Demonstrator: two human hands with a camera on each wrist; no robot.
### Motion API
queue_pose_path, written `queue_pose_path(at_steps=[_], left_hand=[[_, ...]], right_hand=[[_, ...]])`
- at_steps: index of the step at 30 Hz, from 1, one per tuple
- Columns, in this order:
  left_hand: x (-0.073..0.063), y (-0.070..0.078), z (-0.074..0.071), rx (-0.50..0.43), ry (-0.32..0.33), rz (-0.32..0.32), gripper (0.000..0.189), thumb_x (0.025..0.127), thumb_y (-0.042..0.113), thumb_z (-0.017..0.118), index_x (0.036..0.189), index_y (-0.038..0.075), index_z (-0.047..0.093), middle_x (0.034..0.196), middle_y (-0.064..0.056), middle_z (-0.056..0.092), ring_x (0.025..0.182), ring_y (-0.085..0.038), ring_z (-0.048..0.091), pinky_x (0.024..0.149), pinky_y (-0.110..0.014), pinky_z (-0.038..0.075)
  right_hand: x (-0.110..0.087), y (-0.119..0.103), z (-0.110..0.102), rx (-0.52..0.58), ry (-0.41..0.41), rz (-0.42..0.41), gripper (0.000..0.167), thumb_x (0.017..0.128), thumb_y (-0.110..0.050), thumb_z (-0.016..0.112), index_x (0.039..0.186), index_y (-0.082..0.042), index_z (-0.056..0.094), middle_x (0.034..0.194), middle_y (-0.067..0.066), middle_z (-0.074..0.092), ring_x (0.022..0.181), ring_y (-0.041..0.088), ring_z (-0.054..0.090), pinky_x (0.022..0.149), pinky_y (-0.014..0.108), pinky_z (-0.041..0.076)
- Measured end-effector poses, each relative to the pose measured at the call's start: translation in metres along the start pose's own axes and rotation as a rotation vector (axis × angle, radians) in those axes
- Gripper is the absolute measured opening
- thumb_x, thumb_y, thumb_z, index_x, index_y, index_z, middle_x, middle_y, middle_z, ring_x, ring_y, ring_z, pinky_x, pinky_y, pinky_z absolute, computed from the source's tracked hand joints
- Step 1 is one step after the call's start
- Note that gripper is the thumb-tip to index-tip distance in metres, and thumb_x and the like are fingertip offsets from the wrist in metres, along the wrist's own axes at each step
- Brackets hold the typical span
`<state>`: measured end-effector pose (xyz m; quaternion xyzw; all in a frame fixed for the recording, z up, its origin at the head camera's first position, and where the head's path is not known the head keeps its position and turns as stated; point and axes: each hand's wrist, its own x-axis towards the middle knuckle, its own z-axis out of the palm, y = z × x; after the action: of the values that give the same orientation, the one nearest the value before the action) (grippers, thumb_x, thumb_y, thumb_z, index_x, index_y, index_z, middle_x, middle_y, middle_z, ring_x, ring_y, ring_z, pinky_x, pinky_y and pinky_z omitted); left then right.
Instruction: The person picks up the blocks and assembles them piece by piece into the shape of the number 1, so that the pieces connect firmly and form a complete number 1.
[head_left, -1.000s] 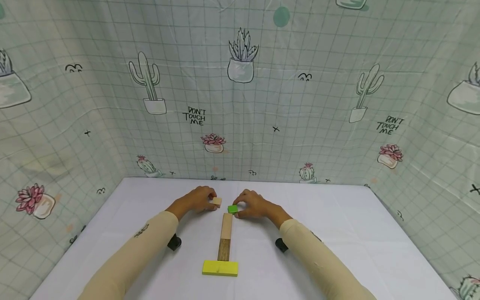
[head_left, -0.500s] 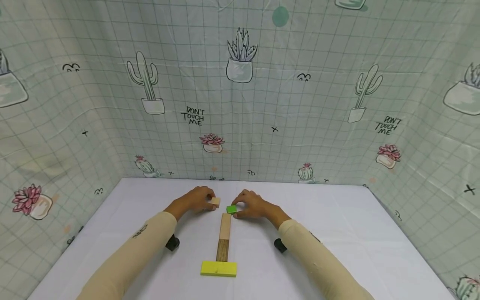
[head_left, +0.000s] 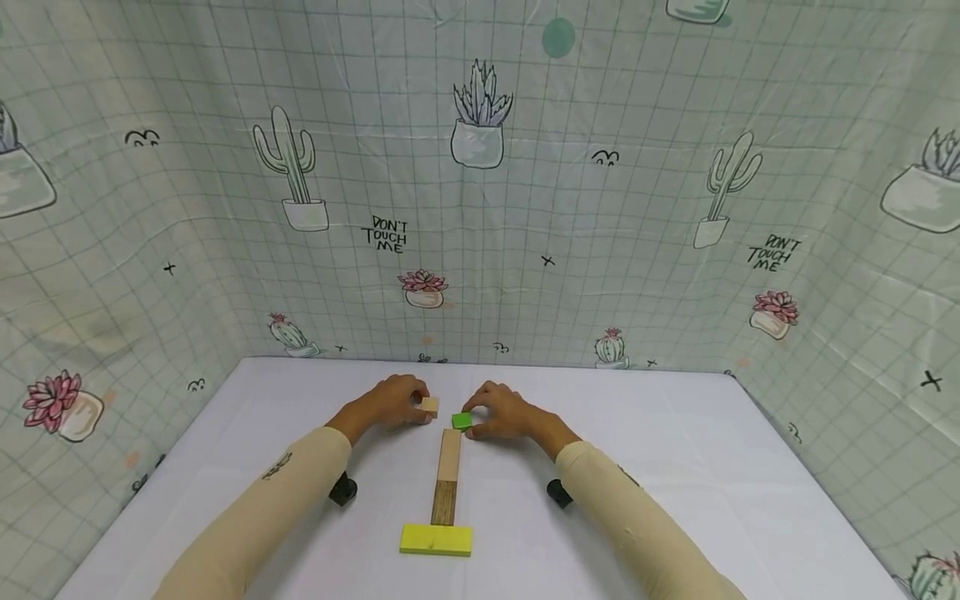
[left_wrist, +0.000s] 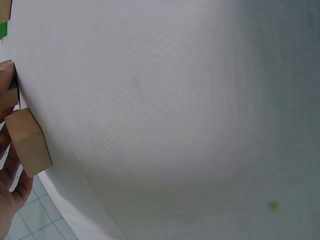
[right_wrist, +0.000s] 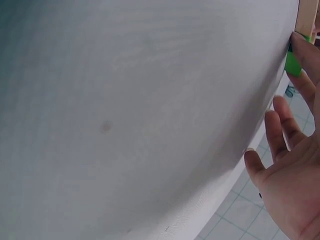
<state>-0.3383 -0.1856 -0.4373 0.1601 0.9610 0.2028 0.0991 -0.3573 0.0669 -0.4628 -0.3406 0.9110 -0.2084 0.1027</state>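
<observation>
At the head view's lower middle, the left grip [head_left: 396,402] pinches a pale block [head_left: 431,405], the right grip [head_left: 501,410] a green block [head_left: 461,421].

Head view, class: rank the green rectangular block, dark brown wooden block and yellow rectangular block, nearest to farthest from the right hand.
1. Green block: pinched by the right hand.
2. Dark brown block: lower left of it.
3. Yellow block: lowest in the view.

The green block [head_left: 461,421] looks smooth, the brown block [head_left: 444,502] grained wood, the backdrop [head_left: 660,208] cloth.
</observation>
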Motion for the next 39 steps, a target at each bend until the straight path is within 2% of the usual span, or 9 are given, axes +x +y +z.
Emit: queue_pose_path(at_steps=[7,19,28,39], left_hand=[[-0.003,-0.003,0.0,0.01,0.013,0.003,0.033,0.089,0.033,0.077,0.111,0.01,0.069,0.105,-0.001,0.068,0.1,-0.018,0.06,0.097,-0.046,0.048],[-0.008,-0.003,0.0,0.016,0.051,0.051,0.035,0.088,0.034,0.078,0.111,0.009,0.069,0.104,-0.001,0.069,0.104,-0.02,0.062,0.1,-0.054,0.042],[-0.012,-0.002,0.004,0.001,0.082,0.095,0.031,0.086,0.032,0.08,0.105,0.01,0.071,0.098,0.003,0.069,0.096,-0.016,0.061,0.094,-0.052,0.044],[-0.013,-0.003,0.008,-0.01,0.088,0.12,0.029,0.085,0.033,0.081,0.105,0.013,0.071,0.097,0.006,0.069,0.096,-0.014,0.06,0.094,-0.051,0.044]], right_hand=[[0.0,-0.003,0.0,-0.015,-0.009,0.002,0.038,0.088,-0.037,0.076,0.123,-0.023,0.07,0.129,0.005,0.055,0.127,0.029,0.048,0.103,0.055,0.039],[0.001,-0.004,0.001,-0.017,-0.009,0.008,0.037,0.088,-0.036,0.076,0.122,-0.022,0.071,0.129,0.005,0.055,0.126,0.028,0.048,0.102,0.054,0.039],[-0.001,-0.006,-0.002,-0.009,-0.015,0.022,0.038,0.088,-0.036,0.076,0.123,-0.021,0.071,0.13,0.005,0.055,0.128,0.029,0.047,0.106,0.056,0.038],[0.0,-0.006,-0.003,-0.013,-0.013,0.023,0.038,0.088,-0.036,0.077,0.123,-0.021,0.071,0.129,0.006,0.055,0.127,0.03,0.048,0.107,0.057,0.037]])
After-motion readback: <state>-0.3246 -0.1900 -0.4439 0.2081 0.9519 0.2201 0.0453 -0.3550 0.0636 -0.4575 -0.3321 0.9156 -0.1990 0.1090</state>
